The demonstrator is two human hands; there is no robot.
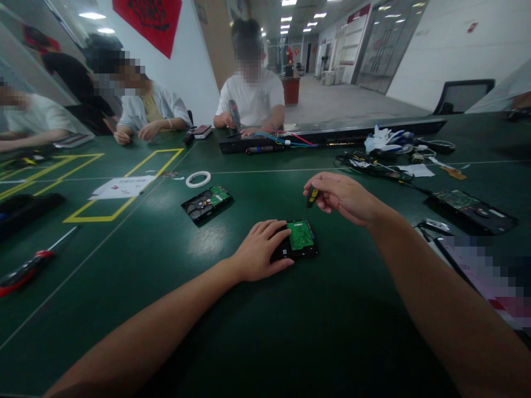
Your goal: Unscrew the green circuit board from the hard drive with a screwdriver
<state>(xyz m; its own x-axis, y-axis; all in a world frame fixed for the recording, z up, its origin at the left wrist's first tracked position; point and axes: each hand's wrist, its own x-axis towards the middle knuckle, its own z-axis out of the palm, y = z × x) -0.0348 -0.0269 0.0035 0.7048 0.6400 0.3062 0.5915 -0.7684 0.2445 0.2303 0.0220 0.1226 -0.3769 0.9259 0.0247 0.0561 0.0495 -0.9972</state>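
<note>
A black hard drive (286, 252) with a green circuit board (300, 236) lies flat on the table in front of me. My left hand (263, 249) grips its left end, the fingers across the top and the thumb along the near edge. In my right hand (338, 194) is a small screwdriver with a black and yellow handle (312, 194), pinched between the fingers. Its thin shaft points down, with the tip at the far right part of the circuit board. Whether the tip sits in a screw is too small to tell.
Another hard drive (207, 203) and a tape roll (198, 179) lie left of centre; a red-black screwdriver (31, 271) is far left. On the right are a third drive (470, 211), cables (369, 166) and gloves (385, 139). Several people sit across the green table (249, 331).
</note>
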